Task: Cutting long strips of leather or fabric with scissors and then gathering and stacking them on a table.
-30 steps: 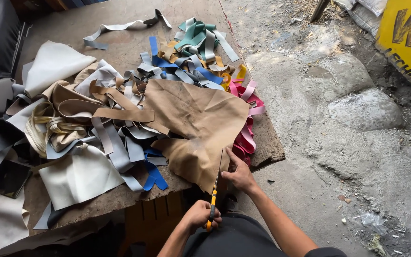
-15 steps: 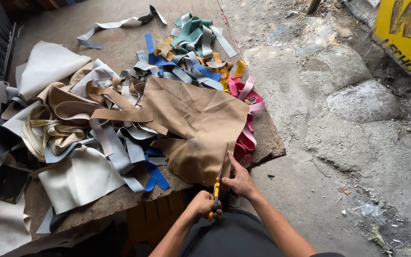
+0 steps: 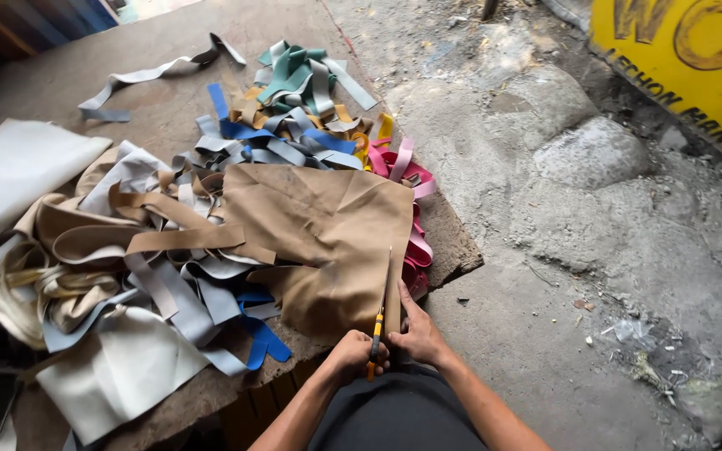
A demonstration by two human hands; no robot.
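A large tan sheet of leather-like material [image 3: 319,242] lies over a pile of offcuts on a wooden board [image 3: 453,250]. My left hand [image 3: 354,355] is shut around the yellow-handled scissors [image 3: 375,338]. Their blades run up into the sheet's right side, splitting off a narrow tan strip [image 3: 393,296]. My right hand [image 3: 415,334] grips the near end of that strip, thumb pressed on it beside the blades.
Grey, cream, blue, green and pink strips [image 3: 294,125] are heaped across the board, with cream pieces [image 3: 119,367] at the near left. Rough concrete ground with stones [image 3: 595,154] lies to the right. A yellow painted sign [image 3: 695,58] leans at top right.
Both hands have shifted slightly forward along the sheet's right edge. The scissor blades now reach further up into the tan sheet, and the cut strip is longer.
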